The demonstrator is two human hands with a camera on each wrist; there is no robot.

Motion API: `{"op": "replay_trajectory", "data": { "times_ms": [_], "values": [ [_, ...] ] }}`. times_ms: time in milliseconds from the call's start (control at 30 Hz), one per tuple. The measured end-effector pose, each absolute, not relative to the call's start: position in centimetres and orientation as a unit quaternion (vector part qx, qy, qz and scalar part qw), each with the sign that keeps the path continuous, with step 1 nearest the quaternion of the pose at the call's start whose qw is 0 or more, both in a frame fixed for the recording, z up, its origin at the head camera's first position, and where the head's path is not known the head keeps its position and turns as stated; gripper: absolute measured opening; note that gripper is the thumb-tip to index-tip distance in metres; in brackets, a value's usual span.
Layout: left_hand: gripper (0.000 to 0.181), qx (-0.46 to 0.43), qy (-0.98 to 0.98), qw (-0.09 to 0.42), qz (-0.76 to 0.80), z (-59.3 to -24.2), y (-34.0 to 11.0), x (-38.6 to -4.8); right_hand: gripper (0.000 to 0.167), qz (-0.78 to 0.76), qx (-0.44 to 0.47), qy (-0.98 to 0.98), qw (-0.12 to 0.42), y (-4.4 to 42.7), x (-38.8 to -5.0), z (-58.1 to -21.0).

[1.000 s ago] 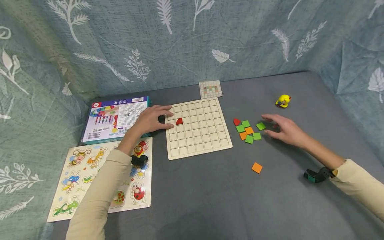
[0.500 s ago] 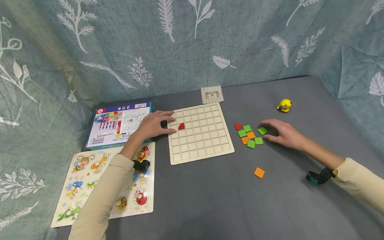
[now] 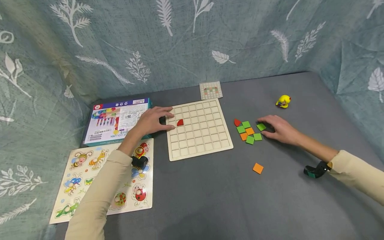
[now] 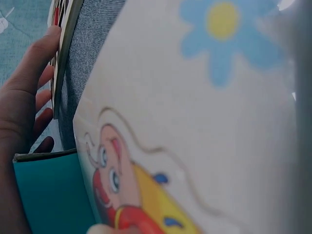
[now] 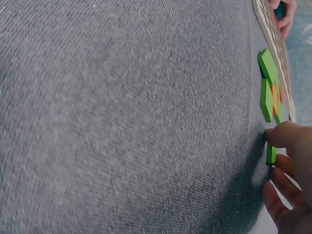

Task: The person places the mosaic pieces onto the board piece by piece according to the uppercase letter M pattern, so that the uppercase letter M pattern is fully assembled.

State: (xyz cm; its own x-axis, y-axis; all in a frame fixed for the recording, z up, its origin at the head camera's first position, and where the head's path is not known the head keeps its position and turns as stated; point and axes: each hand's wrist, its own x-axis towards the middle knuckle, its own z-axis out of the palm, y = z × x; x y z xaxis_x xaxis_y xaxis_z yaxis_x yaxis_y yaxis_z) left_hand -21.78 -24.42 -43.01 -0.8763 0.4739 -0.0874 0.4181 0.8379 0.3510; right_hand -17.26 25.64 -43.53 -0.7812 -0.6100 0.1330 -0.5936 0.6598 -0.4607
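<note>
My left hand (image 3: 151,120) rests at the left edge of a pale wooden grid board (image 3: 199,130), thumb and fingertips touching its rim. One red quarter-round tile (image 3: 180,122) lies in a square near those fingertips. In the left wrist view, the thumb lies against the edge of the board (image 4: 68,53). My right hand (image 3: 280,129) is low over the table, thumb and fingers spread on either side of a green square tile (image 3: 261,127). The right wrist view shows this green tile (image 5: 271,153) flat on the cloth between thumb and fingers.
Green and orange tiles (image 3: 249,131) and another red tile (image 3: 237,122) lie grouped right of the board. One orange tile (image 3: 258,168) lies nearer. A pattern card (image 3: 211,90) is behind the board. Around stand a boxed toy (image 3: 117,121), an insect puzzle (image 3: 90,173) and a yellow duck (image 3: 283,101).
My right hand has moved slightly left, bringing its thumb and fingers around the green tile. My left hand keeps its place at the board. The tiles have not moved.
</note>
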Motion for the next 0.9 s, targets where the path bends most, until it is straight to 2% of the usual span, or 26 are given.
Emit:
{"op": "replay_trajectory", "data": {
  "times_ms": [133,267,500,667,800,900],
  "values": [
    [0.054,0.235,0.954,0.087,0.166,-42.8,-24.5,-22.0,0.043,-0.239,-0.336,0.911,0.017,25.6,-17.5,-43.3],
    [0.054,0.233,0.954,0.088,0.168,-42.7,-24.5,-22.1,0.04,-0.216,-0.38,0.9,-0.009,25.8,-17.9,-43.3],
    [0.054,0.229,0.954,0.093,0.168,-42.8,-24.5,-22.1,0.035,-0.144,-0.506,0.845,-0.098,26.5,-19.1,-43.5],
    [0.055,0.228,0.955,0.096,0.164,-42.6,-24.6,-22.0,0.032,-0.154,-0.523,0.823,-0.159,26.0,-20.7,-42.7],
    [0.055,0.229,0.954,0.097,0.166,-42.5,-24.6,-21.8,0.038,-0.186,-0.518,0.819,-0.16,24.0,-21.5,-42.1],
    [0.055,0.229,0.954,0.094,0.168,-42.5,-24.5,-21.7,0.04,-0.194,-0.512,0.825,-0.137,21.6,-21.7,-41.9]
  ]
}}
